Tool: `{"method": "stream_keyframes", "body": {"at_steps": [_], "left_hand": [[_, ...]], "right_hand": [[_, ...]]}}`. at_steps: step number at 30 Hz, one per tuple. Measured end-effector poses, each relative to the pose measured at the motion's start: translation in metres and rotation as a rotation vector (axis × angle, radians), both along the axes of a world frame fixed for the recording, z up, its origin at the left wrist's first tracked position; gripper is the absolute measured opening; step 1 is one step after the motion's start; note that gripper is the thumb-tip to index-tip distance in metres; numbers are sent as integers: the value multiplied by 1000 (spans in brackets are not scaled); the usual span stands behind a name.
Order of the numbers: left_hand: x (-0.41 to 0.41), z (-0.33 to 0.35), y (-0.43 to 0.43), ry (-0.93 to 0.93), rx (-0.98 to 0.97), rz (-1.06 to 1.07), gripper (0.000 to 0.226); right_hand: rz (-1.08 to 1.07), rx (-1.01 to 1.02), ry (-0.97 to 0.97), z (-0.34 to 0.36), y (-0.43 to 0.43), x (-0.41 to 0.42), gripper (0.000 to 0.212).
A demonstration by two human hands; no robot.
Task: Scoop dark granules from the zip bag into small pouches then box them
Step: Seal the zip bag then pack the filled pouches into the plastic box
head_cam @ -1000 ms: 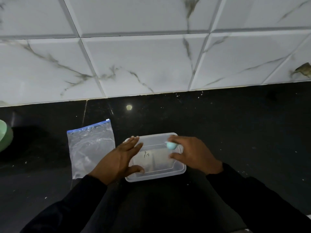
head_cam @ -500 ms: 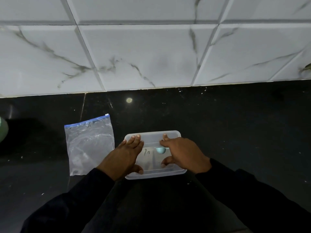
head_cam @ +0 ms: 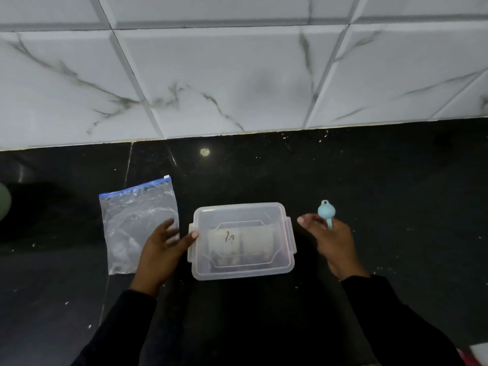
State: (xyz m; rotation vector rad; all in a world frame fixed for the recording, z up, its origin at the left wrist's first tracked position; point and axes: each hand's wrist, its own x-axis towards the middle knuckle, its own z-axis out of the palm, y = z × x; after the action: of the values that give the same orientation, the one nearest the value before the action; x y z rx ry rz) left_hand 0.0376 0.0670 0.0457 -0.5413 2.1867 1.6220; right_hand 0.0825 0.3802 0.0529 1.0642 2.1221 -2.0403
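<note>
At the far left edge of the black counter [head_cam: 369, 180], a pale green thing [head_cam: 3, 201] is cut off by the frame. Right of it, toward the middle of the counter, a clear zip bag [head_cam: 132, 223] with a blue strip along its top lies flat; how much is left in it I cannot tell. The left hand [head_cam: 161, 249] hovers over the bag's right edge with its fingers spread and relaxed, holding nothing. Its thumb tip touches the left latch of the box [head_cam: 241, 270].

The box is clear plastic with its lid on and sits near the front middle of the counter. Inside it, 2 pale pouches lie side by side: the left pouch [head_cam: 224, 241] has a dark scribble on it and the right pouch [head_cam: 257, 240] is plain.

Just right of the box and apart from it, the right hand [head_cam: 335, 241] pinches the handle of a small light blue scoop [head_cam: 326, 211], whose bowl points up above the fingers. The 2 hands are apart, 1 on each side of the box. A white marbled tile wall [head_cam: 237, 75] runs along the back edge.
</note>
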Motion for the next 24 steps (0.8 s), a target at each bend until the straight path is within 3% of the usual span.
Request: {"method": "stream_keyframes", "body": {"at_steps": [3, 7, 13, 15, 19, 21, 24], "left_hand": [[-2, 3, 2, -327, 246, 9, 50], [-13, 9, 1, -347, 262, -7, 35], [-20, 17, -1, -335, 157, -17, 27], [-21, 19, -1, -262, 45, -51, 26], [-25, 22, 4, -56, -457, -265, 32], [-23, 24, 8, 22, -622, -318, 34], [-22, 26, 10, 94, -685, -339, 31]], "right_hand": [[186, -131, -192, 6, -4, 4, 23], [344, -140, -306, 4, -3, -5, 27], [344, -126, -317, 13, -3, -12, 28], [337, 39, -226, 16, -4, -14, 22], [432, 496, -162, 21, -12, -14, 25], [489, 610, -195, 22, -16, -13, 26], [489, 606, -217, 25, -18, -15, 26]]}}
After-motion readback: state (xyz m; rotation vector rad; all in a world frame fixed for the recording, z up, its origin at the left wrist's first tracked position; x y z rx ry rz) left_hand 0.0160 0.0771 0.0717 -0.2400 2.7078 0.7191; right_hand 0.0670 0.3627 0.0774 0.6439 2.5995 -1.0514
